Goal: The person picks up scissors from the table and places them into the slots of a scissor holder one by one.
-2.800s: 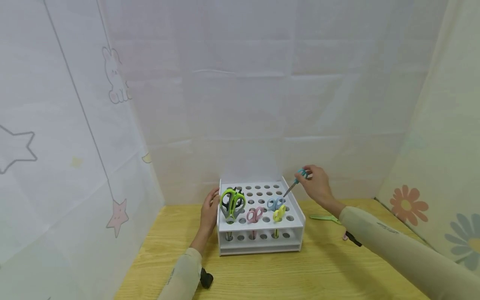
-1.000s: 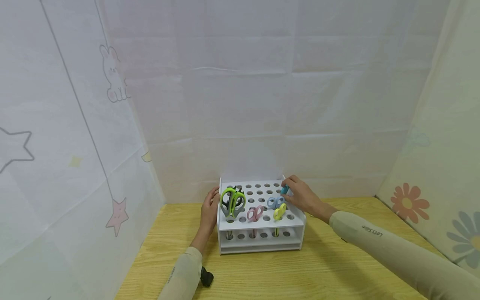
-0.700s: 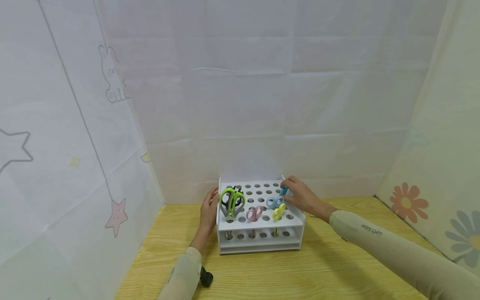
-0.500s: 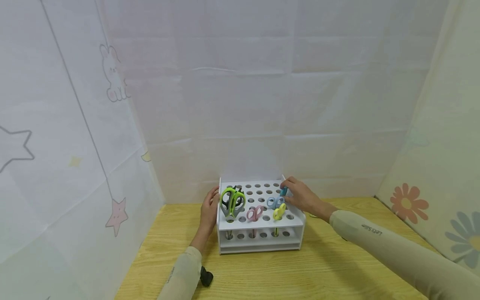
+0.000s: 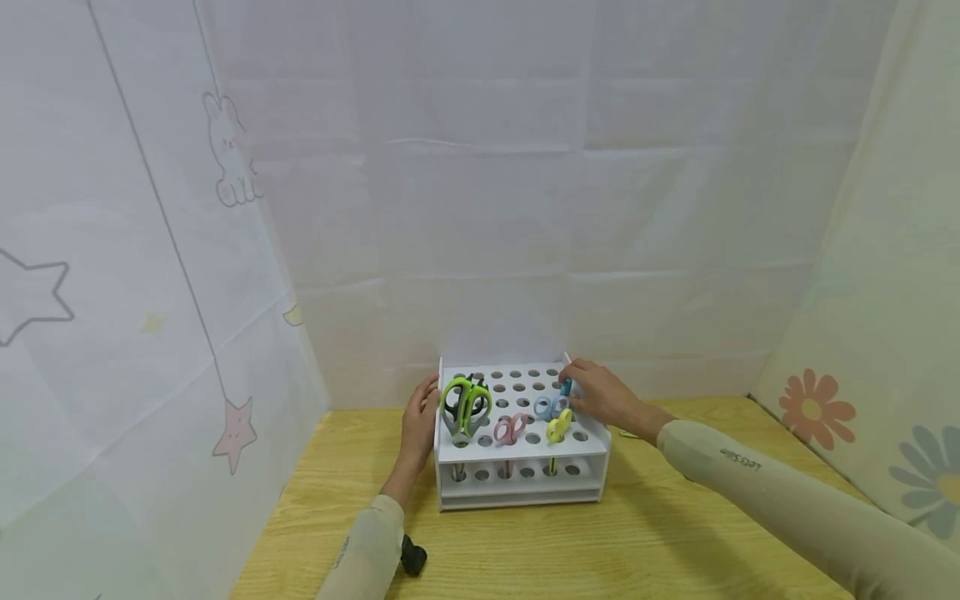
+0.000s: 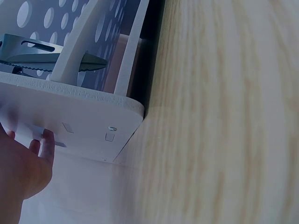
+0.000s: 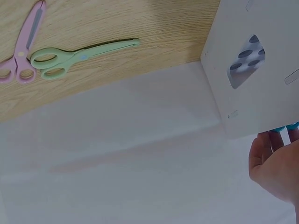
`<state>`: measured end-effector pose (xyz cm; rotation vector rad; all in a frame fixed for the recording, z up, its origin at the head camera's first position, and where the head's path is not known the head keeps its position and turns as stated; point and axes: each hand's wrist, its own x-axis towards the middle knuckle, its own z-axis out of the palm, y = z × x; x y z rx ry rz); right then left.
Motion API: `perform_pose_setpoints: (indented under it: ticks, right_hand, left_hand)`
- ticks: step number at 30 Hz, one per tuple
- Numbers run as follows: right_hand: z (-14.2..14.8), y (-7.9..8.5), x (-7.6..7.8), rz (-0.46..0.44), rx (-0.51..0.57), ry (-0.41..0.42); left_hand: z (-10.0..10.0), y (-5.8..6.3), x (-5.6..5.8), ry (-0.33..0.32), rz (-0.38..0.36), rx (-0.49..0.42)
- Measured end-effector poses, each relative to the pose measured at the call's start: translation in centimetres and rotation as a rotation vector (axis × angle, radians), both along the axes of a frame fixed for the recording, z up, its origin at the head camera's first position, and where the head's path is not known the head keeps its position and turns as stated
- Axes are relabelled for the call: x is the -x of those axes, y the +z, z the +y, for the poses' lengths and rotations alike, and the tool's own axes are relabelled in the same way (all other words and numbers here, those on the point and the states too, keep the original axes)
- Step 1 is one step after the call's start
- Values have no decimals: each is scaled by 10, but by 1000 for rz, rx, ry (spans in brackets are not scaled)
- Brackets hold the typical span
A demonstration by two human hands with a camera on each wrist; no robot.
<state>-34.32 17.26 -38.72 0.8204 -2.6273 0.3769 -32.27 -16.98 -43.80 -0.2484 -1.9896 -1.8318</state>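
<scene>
A white rack (image 5: 517, 451) with rows of round holes stands on the table. My left hand (image 5: 417, 425) rests against its left side, and in the left wrist view the bent fingertips touch the side panel. At the rack's right edge my right hand (image 5: 603, 393) pinches teal-handled scissors (image 5: 566, 387) by the handles, with the blades out of sight in the rack. Nearby, light blue scissors (image 5: 551, 407), yellow scissors (image 5: 558, 426) and pink scissors (image 5: 511, 428) stand handles up. Large green-and-grey scissors (image 5: 465, 405) stand at the rack's left front, with black handles behind.
Right of the rack, green scissors (image 7: 84, 56) and another pink pair (image 7: 22, 49) lie on the wooden table (image 5: 517, 550). A cloth backdrop (image 5: 480, 208) hangs close behind and on both sides. A black wrist-worn device (image 5: 412, 556) sits at the left sleeve.
My right hand has brought the teal scissors left and down from above the rack's right edge into its right side. They then sink slightly further. The left hand stays in place.
</scene>
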Motion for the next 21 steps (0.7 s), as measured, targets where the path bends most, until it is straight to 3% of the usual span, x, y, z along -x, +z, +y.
perform_pose_setpoints:
  ticks: [9, 15, 21]
  right_hand:
    - [0, 1, -2, -13, -41, 34]
    - [5, 9, -9, -128, -90, 66]
    - [19, 23, -19, -219, -63, 25]
  left_hand:
    - [0, 0, -3, 1, -9, 4]
    - [0, -4, -1, 2, -1, 8]
    - [0, -2, 0, 14, -1, 12]
